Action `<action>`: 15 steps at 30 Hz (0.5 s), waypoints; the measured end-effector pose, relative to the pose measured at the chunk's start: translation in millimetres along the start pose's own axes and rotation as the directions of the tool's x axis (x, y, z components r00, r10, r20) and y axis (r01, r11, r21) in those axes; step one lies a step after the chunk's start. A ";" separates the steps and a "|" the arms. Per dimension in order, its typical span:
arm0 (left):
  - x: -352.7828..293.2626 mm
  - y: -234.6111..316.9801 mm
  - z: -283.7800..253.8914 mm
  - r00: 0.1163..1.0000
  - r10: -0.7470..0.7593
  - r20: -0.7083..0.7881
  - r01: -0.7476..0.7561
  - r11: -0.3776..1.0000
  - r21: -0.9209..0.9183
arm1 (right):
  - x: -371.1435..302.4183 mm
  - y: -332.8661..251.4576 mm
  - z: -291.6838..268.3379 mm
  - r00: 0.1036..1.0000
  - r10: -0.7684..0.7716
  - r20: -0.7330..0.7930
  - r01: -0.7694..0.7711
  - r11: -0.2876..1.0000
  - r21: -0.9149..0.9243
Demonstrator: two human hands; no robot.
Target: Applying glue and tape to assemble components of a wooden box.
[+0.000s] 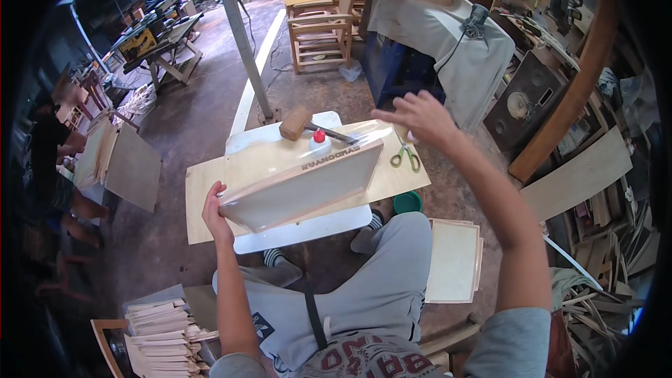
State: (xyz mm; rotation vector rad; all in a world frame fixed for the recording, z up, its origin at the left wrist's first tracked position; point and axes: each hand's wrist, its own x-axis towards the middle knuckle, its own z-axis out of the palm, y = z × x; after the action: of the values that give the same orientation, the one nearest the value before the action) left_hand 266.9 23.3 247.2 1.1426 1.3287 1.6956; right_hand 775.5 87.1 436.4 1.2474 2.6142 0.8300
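Note:
A shallow wooden box or framed panel [308, 192] stands tilted on its edge on a plywood board, with dark lettering along its upper edge. Clear plastic film [280, 168] seems to cover it and catches the light. My left hand [217, 211] grips the panel's left end. Over the board's right end, my right hand [423, 120] is raised with its fingers stretched out, close to the film's far corner; whether it touches the film is unclear. Behind the panel are a wooden mallet [296, 124] and a white bottle with a red cap [320, 141]. Green-handled scissors [405, 159] lie below my right hand.
The plywood board [210, 178] rests on a white low table [308, 234]. A green tub [408, 202] stands by my knee, beside stacked panels [451, 262]. Wood strips [164, 329] lie at lower left. Another person [52, 161] works at far left; chairs [322, 31] stand beyond.

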 end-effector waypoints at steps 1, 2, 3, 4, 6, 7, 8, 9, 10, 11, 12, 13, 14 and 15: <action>1.1 -3.6 7.7 1.000 -0.001 0.005 0.001 1.000 0.006 | -7.9 -0.4 11.6 1.000 0.012 0.009 -0.012 1.000 -0.008; 0.2 -0.7 7.0 1.000 0.003 0.006 -0.003 1.000 0.011 | -7.1 -8.0 24.5 0.999 0.043 -0.023 -0.043 0.999 0.016; -0.1 2.4 6.7 1.000 0.005 -0.008 -0.004 1.000 0.013 | -7.8 -10.3 35.5 0.996 0.075 -0.053 -0.073 0.997 0.041; -1.8 2.6 3.5 1.000 -0.003 -0.026 0.003 1.000 0.022 | -7.3 -13.3 41.0 0.996 0.073 -0.053 -0.070 0.996 0.052; 0.4 1.9 2.1 1.000 0.014 -0.020 -0.013 0.999 0.045 | -6.9 -17.9 51.7 0.995 0.077 -0.066 -0.071 0.993 0.090; 1.8 1.6 2.2 0.999 0.036 -0.015 -0.035 0.998 0.056 | -6.3 -19.6 57.9 0.995 0.074 -0.070 -0.067 0.993 0.097; 1.5 -0.6 0.5 0.999 0.037 -0.020 -0.036 0.997 0.064 | -6.1 -23.8 66.2 0.995 0.065 -0.071 -0.057 0.993 0.108; 0.8 -3.7 -1.6 0.999 0.033 -0.021 -0.032 0.998 0.061 | -6.0 -28.5 75.0 0.996 0.055 -0.073 -0.046 0.992 0.118; 2.2 -6.0 -2.8 0.999 0.029 -0.018 -0.028 0.998 0.055 | -9.0 -32.4 86.5 0.996 0.053 -0.077 -0.044 0.992 0.121; 1.9 -3.0 -0.7 0.999 0.030 -0.024 -0.028 0.998 0.062 | -13.7 -39.6 96.2 0.987 0.132 -0.094 -0.114 0.978 0.176; 1.6 -2.2 5.4 1.000 0.009 -0.029 -0.008 0.999 0.040 | -18.1 -47.3 105.1 0.972 0.209 -0.105 -0.181 0.956 0.231; -1.2 -0.7 11.6 0.999 -0.012 -0.038 0.013 1.000 0.019 | -21.6 -56.6 102.4 0.963 0.266 -0.050 -0.226 0.893 0.389; -1.9 1.8 14.9 0.999 -0.006 -0.048 0.007 1.000 0.026 | -22.6 -66.6 105.2 0.964 0.260 -0.061 -0.216 0.893 0.396; -2.5 4.6 18.7 0.994 -0.037 -0.100 0.036 0.999 -0.006 | -23.3 -76.7 110.2 0.938 0.322 -0.127 -0.244 0.875 0.419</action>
State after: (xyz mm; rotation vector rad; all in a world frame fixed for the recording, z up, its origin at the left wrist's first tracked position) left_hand 285.1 26.8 252.8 1.0363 1.3979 1.7485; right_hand 775.7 77.3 300.4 1.7762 2.9007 0.4812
